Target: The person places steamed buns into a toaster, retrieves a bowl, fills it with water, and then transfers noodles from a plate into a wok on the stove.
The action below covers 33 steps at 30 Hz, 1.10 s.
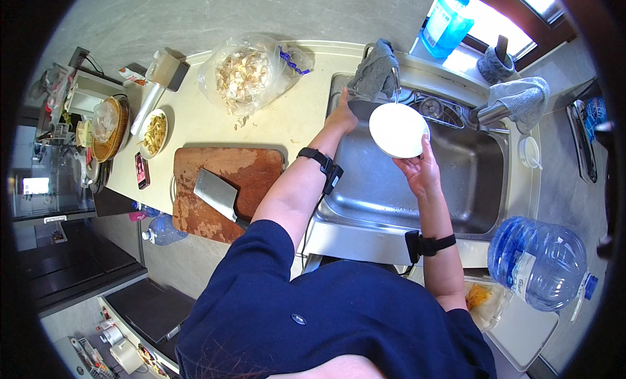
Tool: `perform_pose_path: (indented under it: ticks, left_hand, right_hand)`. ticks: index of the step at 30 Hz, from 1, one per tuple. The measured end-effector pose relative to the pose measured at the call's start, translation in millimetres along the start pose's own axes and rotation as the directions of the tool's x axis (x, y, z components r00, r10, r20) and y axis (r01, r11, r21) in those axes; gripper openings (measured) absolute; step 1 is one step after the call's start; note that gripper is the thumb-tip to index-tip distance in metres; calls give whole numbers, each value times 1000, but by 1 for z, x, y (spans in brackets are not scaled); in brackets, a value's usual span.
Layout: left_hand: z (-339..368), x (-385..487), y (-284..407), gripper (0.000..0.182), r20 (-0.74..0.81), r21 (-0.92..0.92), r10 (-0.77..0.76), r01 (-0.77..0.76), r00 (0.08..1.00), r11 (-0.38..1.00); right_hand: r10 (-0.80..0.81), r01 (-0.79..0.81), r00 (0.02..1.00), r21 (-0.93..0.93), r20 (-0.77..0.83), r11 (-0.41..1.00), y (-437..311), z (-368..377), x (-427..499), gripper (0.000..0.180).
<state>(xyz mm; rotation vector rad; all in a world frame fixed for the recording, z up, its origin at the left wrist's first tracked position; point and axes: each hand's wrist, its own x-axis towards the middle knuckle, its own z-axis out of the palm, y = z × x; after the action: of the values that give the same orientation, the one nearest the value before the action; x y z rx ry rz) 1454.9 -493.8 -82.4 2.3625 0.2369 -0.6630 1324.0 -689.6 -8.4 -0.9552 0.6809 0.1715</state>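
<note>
My right hand (419,171) grips the rim of a white bowl (398,130) from below and the right side. The bowl is held over the stainless steel sink (371,178), by a thin tap spout (396,80). At the sink's upper left corner is my left hand (342,117), its thumb pointing up, near a grey cloth (374,68); its other fingers are mostly hidden, so its grip is unclear. Left of my arms, a cleaver (216,193) lies on a worn wooden cutting board (264,166).
A plastic bag of peelings (244,78) lies behind the board. Farther left are a plate of chopped food (153,133), a phone (142,171) and a wicker basket (117,129). A large plastic water bottle (543,264) is at right; a blue soap bottle (446,26) stands by the window.
</note>
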Motion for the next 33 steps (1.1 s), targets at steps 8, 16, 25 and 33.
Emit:
perform_pose_path:
  ticks: [8,16,25,33]
  left_hand:
    - [-7,-7,11,84,-51,252,-31,43,998,967]
    - [-4,-8,11,83,-45,219,-36,45,998,975]
    - [-4,-11,10,90,-31,204,-33,38,999,978]
    - [-4,-13,12,91,-25,202,-51,55,998,978]
  right_hand:
    - [-43,45,998,-34,36,998,-1,5,-1,74]
    - [-53,54,998,-30,44,998,-1,7,1,75]
    - [-63,66,997,-67,44,996,-1,8,0,76]
    - [-55,59,997,-60,57,996,-2,7,1,76]
